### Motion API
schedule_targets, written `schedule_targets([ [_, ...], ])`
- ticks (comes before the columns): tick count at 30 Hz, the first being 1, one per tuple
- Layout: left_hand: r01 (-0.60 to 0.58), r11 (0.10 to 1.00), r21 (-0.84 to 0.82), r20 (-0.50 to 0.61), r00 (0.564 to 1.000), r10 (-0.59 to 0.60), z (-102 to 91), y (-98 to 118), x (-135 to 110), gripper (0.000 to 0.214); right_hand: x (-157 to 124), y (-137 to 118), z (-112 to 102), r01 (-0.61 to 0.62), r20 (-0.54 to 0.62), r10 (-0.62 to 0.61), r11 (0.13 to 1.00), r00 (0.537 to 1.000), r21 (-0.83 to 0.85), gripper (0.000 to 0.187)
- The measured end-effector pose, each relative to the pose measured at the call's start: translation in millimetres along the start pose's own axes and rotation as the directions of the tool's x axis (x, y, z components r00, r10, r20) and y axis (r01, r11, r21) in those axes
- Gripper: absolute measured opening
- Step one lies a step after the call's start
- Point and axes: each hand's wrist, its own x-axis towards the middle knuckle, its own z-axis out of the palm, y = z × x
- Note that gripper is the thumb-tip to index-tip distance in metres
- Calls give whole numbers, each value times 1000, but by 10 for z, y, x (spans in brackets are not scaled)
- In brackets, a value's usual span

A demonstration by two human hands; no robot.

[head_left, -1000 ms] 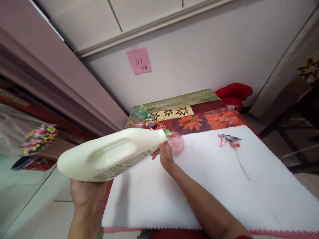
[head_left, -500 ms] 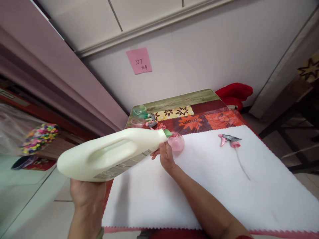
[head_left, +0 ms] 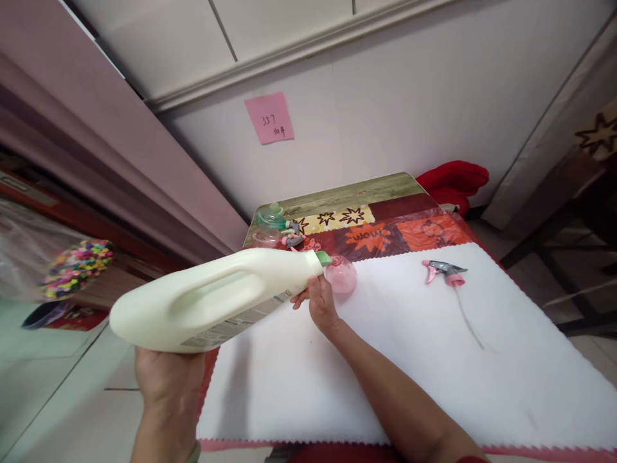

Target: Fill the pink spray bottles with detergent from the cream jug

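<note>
A large pale-green plastic jug (head_left: 212, 302) with a moulded handle lies tilted in the air, its green spout (head_left: 323, 258) at the mouth of a round pink spray bottle (head_left: 341, 275). My left hand (head_left: 168, 370) bears the jug's base end from below, its fingers hidden behind it. My right hand (head_left: 319, 299) grips the jug's neck from below, close beside the pink bottle, which stands on the white cloth (head_left: 385, 360). Off to the right lies a grey and pink trigger sprayer (head_left: 446, 271) with its thin tube stretched towards me.
At the table's far left lie a green spray bottle (head_left: 270, 218) and a clear pinkish spray bottle (head_left: 267, 236). A patterned cover (head_left: 369, 238) spans the far part of the table. Against the wall behind sits a red cloth item (head_left: 453, 180); a pink note (head_left: 268, 118) hangs there.
Almost nothing differs. The jug's base end has shifted very slightly, and both hands keep their hold on it; the pink bottle stays in place.
</note>
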Motion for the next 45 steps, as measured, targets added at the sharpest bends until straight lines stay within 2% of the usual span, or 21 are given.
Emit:
schedule_targets([
  [4,42,999,-4,-5,999,-42,14,17,-9,40,-2,-6,3,1,-1,-1,1000,1000,-2,55],
  [8,7,999,35,-54,999,-5,35,26,-28,38,1,-3,3,4,4,-5,1000,1000,7,54],
  [16,10,1000,-2,-26,1000,-10,4,13,1,36,0,-3,1,7,5,-7,1000,1000,22,53],
  [19,-21,999,26,-22,1000,21,15,16,6,37,-2,-5,2,7,7,-7,1000,1000,19,54],
  [22,7,999,47,-13,1000,-7,40,25,-19,40,-2,-4,4,7,1,-7,1000,1000,10,55],
  [24,25,998,51,-25,999,-24,53,29,-32,40,-2,0,4,10,-1,-10,1000,1000,9,55],
  [28,-11,998,65,-58,998,14,51,25,-20,39,-1,12,2,13,-3,-13,1000,1000,4,55],
  [36,-37,995,95,-39,998,40,46,24,-17,40,1,19,2,17,1,-17,999,1000,29,53],
  [41,2,996,85,-20,1000,-1,38,19,-31,39,3,20,0,19,-1,-19,999,1000,29,53],
  [45,-14,995,100,-6,1000,15,32,24,-49,38,7,21,-3,20,1,-20,1000,1000,20,54],
])
